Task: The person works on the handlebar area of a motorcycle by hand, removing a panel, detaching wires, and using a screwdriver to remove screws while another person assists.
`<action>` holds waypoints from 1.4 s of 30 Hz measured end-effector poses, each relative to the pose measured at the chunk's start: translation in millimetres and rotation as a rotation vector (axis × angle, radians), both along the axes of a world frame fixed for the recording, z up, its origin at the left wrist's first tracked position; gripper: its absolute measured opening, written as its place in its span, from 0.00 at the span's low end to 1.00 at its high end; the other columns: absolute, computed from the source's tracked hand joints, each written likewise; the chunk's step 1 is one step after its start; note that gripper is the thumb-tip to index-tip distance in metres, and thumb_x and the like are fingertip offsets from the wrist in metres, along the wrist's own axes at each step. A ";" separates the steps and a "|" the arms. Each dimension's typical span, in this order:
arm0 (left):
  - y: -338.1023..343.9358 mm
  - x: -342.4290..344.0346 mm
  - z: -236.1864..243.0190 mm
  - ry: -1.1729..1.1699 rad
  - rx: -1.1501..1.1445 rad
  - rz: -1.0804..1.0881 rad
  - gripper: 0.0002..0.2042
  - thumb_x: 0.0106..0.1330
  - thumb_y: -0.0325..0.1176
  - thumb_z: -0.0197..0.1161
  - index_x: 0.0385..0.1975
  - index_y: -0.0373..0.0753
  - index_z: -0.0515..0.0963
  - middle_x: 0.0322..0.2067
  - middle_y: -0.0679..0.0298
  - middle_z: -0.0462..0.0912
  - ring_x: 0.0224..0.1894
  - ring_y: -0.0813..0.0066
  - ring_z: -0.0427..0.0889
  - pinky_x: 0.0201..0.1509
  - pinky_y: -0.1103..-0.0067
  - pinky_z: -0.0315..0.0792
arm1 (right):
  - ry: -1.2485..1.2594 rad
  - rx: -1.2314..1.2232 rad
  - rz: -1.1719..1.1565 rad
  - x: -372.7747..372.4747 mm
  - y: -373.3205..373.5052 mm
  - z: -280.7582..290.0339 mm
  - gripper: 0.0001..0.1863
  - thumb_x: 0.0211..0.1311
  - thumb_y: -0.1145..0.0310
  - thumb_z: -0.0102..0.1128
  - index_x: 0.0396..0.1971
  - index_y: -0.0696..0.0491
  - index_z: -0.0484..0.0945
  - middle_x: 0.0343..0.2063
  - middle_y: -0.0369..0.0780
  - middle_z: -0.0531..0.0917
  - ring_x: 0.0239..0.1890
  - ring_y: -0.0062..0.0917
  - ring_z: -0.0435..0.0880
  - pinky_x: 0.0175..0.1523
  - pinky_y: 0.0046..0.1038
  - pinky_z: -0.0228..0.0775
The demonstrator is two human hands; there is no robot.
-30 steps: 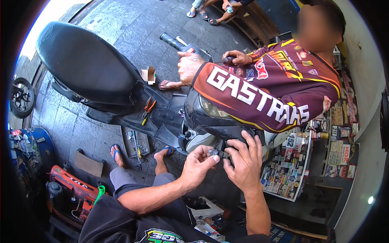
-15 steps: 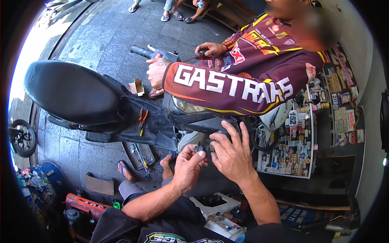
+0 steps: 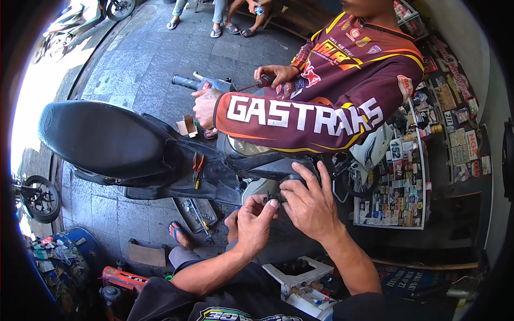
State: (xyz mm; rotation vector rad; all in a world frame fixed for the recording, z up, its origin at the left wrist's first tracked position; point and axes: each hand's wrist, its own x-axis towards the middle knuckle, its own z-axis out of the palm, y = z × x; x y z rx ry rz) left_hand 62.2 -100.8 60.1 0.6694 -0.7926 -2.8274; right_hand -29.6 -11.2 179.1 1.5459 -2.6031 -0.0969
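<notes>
Since a second ago the left hand [image 3: 254, 220] and right hand [image 3: 311, 208] have drawn closer together, covering more of the part. The left hand pinches that small dark part [image 3: 276, 196] between thumb and fingers, just below the scooter [image 3: 257, 163] in view. The right hand's nearer fingertips meet the part's right end, its other fingers splayed; whether it grips cannot be told.

From the part, the drum [image 3: 92, 247] stands at 8 o'clock, the seat [image 3: 107, 131] at 10, the tray [image 3: 185, 212] at 9. The pliers [image 3: 198, 163], at 10, lie on the footboard [image 3: 217, 168] as before. At 12, a co-worker's hand [image 3: 278, 74] holds a screwdriver [image 3: 264, 81], and the co-worker's sleeve [image 3: 300, 125] lies across the scooter's front, hiding some of it. The display case [image 3: 391, 226] is at 3.
</notes>
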 end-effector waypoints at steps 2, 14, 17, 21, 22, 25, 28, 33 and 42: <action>-1.5 -1.9 2.4 -0.009 -0.009 0.013 0.10 0.70 0.30 0.67 0.43 0.34 0.74 0.36 0.65 0.81 0.36 0.80 0.80 0.42 0.80 0.77 | -0.008 -0.008 -0.004 -0.5 0.5 0.7 0.08 0.60 0.67 0.62 0.35 0.53 0.86 0.44 0.32 0.82 0.67 0.33 0.70 0.72 0.60 0.53; 3.7 -2.5 -19.5 0.152 0.346 -0.013 0.05 0.71 0.27 0.64 0.40 0.40 0.73 0.42 0.64 0.82 0.45 0.75 0.82 0.54 0.71 0.78 | -0.088 -0.036 -0.029 -1.5 0.1 3.7 0.09 0.58 0.66 0.64 0.36 0.53 0.85 0.45 0.32 0.81 0.68 0.33 0.69 0.72 0.61 0.52; 5.2 -3.4 -13.0 0.147 0.405 0.011 0.05 0.71 0.27 0.64 0.40 0.40 0.74 0.42 0.65 0.82 0.44 0.75 0.82 0.53 0.71 0.78 | -0.092 -0.029 -0.031 -1.2 0.7 2.6 0.09 0.57 0.67 0.64 0.35 0.54 0.85 0.45 0.33 0.81 0.68 0.34 0.69 0.71 0.63 0.53; 6.0 -4.2 -10.4 0.138 0.424 0.019 0.06 0.71 0.28 0.63 0.42 0.39 0.73 0.41 0.65 0.82 0.44 0.75 0.81 0.53 0.72 0.78 | -0.094 -0.026 -0.028 -2.3 -0.3 2.9 0.09 0.58 0.67 0.63 0.35 0.55 0.85 0.44 0.35 0.81 0.67 0.35 0.69 0.70 0.65 0.54; 5.9 -4.7 -8.8 0.137 0.426 0.028 0.06 0.72 0.28 0.62 0.43 0.39 0.72 0.41 0.65 0.81 0.43 0.75 0.81 0.53 0.73 0.77 | -0.093 -0.023 -0.026 -2.6 -0.2 2.3 0.09 0.59 0.68 0.62 0.35 0.55 0.85 0.44 0.35 0.81 0.67 0.35 0.70 0.70 0.66 0.54; 8.0 -5.0 -14.1 0.151 0.390 0.039 0.08 0.71 0.27 0.63 0.44 0.39 0.72 0.41 0.64 0.82 0.42 0.75 0.82 0.53 0.73 0.78 | -0.080 -0.030 -0.018 -3.2 0.2 1.1 0.09 0.59 0.68 0.61 0.35 0.55 0.85 0.44 0.35 0.81 0.67 0.35 0.71 0.69 0.67 0.54; 5.4 -4.3 -17.4 0.109 0.202 -0.016 0.08 0.71 0.29 0.64 0.43 0.37 0.72 0.40 0.65 0.81 0.42 0.79 0.80 0.51 0.77 0.75 | -0.091 -0.041 -0.030 -3.5 0.5 3.1 0.09 0.59 0.68 0.61 0.34 0.55 0.85 0.44 0.35 0.82 0.66 0.35 0.71 0.70 0.66 0.55; -3.9 -6.7 -14.8 0.044 0.001 -0.115 0.09 0.71 0.32 0.66 0.41 0.36 0.73 0.38 0.67 0.81 0.41 0.84 0.77 0.49 0.82 0.72 | -0.112 -0.062 -0.036 -6.5 1.3 0.1 0.09 0.59 0.67 0.62 0.35 0.54 0.86 0.43 0.33 0.82 0.66 0.33 0.71 0.71 0.64 0.53; -5.8 -8.6 -11.2 0.077 0.088 -0.078 0.10 0.69 0.32 0.68 0.40 0.37 0.74 0.37 0.69 0.81 0.41 0.85 0.77 0.48 0.83 0.71 | -0.106 -0.097 -0.184 19.3 -12.0 30.7 0.17 0.53 0.68 0.70 0.43 0.55 0.84 0.47 0.37 0.82 0.65 0.37 0.71 0.70 0.61 0.55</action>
